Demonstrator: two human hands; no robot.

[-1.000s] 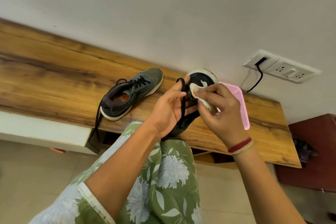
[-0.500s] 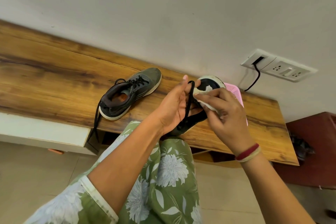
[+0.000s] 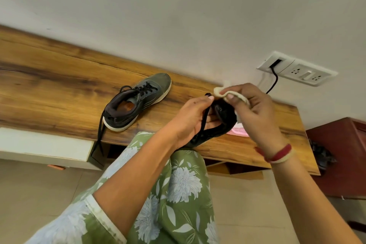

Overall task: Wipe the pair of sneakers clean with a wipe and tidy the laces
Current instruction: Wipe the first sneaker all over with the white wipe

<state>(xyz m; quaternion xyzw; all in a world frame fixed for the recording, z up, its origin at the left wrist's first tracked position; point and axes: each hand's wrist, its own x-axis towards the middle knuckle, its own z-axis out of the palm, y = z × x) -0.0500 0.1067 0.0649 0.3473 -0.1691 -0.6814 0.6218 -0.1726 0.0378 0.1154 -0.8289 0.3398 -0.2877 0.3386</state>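
Two dark sneakers, one resting, one held with a wipe against it

A grey-green sneaker [image 3: 136,103] with white sole sits upright on the wooden shelf, black laces [image 3: 100,134] trailing over the front edge; the second sneaker [image 3: 215,125], dark and mostly hidden, is lifted off the shelf, a crumpled white wipe [image 3: 223,91] at its upper end

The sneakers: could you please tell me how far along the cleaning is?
Nothing looks finished yet. In hand: the left hand holds one sneaker up while the right hand holds the wipe at it. Left: the other sneaker sits on the wooden shelf, its lace dangling over the edge.
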